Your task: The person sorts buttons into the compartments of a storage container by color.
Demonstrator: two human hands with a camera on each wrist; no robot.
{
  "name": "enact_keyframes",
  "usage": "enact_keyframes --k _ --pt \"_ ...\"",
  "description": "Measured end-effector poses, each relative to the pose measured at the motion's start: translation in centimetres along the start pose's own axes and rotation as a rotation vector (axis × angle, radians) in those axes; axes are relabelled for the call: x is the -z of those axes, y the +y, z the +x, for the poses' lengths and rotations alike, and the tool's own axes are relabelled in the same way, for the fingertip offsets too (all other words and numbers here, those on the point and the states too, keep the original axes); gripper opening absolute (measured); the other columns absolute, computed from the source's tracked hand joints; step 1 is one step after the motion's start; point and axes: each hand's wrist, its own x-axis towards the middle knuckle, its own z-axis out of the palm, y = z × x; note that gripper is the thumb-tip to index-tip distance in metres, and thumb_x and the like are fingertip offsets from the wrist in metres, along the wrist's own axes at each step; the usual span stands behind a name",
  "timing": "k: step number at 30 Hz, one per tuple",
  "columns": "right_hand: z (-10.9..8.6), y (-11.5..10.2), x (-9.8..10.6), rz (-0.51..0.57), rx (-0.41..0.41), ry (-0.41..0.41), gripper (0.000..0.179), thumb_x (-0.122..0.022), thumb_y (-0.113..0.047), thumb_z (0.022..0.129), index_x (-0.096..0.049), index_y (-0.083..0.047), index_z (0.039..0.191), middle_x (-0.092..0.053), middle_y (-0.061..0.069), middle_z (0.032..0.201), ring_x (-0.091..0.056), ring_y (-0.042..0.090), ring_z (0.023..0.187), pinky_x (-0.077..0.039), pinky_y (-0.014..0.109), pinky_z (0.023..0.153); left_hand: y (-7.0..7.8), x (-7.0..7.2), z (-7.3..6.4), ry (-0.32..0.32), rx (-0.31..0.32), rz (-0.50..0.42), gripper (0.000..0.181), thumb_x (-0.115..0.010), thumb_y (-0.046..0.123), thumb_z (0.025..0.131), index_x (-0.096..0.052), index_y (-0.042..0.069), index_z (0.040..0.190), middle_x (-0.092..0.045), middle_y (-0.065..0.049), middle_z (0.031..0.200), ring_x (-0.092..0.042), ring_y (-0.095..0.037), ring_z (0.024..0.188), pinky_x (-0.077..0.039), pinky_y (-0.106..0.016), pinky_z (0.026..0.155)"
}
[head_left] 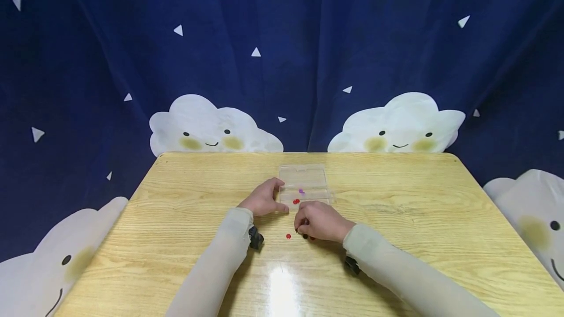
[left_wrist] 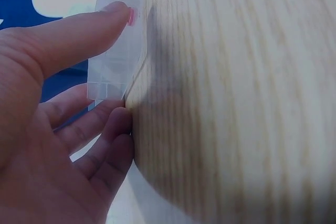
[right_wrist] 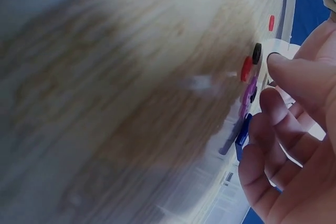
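A clear plastic box [head_left: 304, 178] lies on the table with its lid folded open to the back. Across the box's left end my left hand [head_left: 263, 197] holds it, thumb along the near side and fingers at the far side. Inside are red discs [head_left: 295, 202] and a purple piece [head_left: 301, 191]. Just before the box, my right hand [head_left: 323, 221] pinches a small black disc; in the right wrist view only its dark edge shows at the thumb tip [right_wrist: 278, 64]. Beside these fingers lie another black disc [right_wrist: 256, 53] and a red disc [right_wrist: 246, 69].
One red disc [head_left: 288, 236] lies apart, left of the right hand. Purple pieces [right_wrist: 248, 98] and a blue piece [right_wrist: 244, 132] show near the right fingers. The wooden table [head_left: 396, 199] ends at a dark blue curtain [head_left: 282, 23] with clouds.
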Motion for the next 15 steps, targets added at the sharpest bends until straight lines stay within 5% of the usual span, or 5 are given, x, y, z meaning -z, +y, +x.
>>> enact_keyframes --k 5,15 --pt "-0.11 0.02 0.07 0.038 -0.014 0.005 0.005 -0.075 -0.014 0.086 -0.077 -0.018 0.086 -0.064 -0.008 0.085 -0.055 -0.001 0.071 -0.050 0.022 0.072 0.15 0.07 -0.24 -0.001 0.004 -0.004 0.076 -0.085 0.024 0.079 -0.047 0.010 0.143 -0.054 -0.013 0.135 -0.053 -0.026 0.119 -0.046 -0.045 0.102" --pt "-0.37 -0.02 0.26 0.087 -0.029 0.037 0.005 -0.074 -0.016 0.088 -0.078 -0.017 0.089 -0.067 -0.009 0.087 -0.056 -0.001 0.073 -0.052 0.023 0.075 0.15 -0.01 -0.26 0.001 0.002 -0.004 0.076 -0.085 0.024 0.079 -0.047 0.009 0.143 -0.053 -0.012 0.135 -0.053 -0.026 0.117 -0.045 -0.045 0.102"
